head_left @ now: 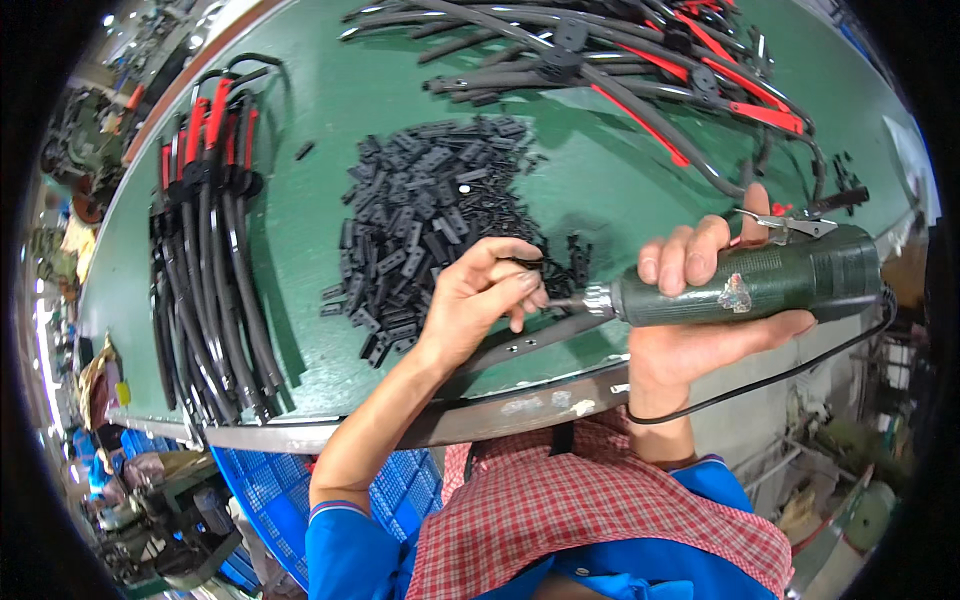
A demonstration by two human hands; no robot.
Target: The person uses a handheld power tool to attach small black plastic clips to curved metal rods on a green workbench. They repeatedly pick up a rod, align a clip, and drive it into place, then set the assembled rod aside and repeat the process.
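My right hand [685, 348] is wrapped round a dark green electric screwdriver [775, 285], which lies level with its bit toward the left. A thin metal lever runs along the tool's top, under a raised finger. At the bit's tip my left hand [478, 300] is closed in a pinch; whatever its fingertips hold is too small to make out. Just below the bit a dark tube [530, 340] with small holes lies along the table's near edge. Beyond my left hand spreads a heap of small black plastic blocks [400, 235], with dark screws [490, 215] at its right side.
Folded black tube frames with red parts [205, 230] are stacked at the left of the green table [310, 100]. More such frames [600, 60] pile up at the far right. A black cord [790, 375] hangs from the screwdriver. Blue crates [270, 500] stand below the table's edge.
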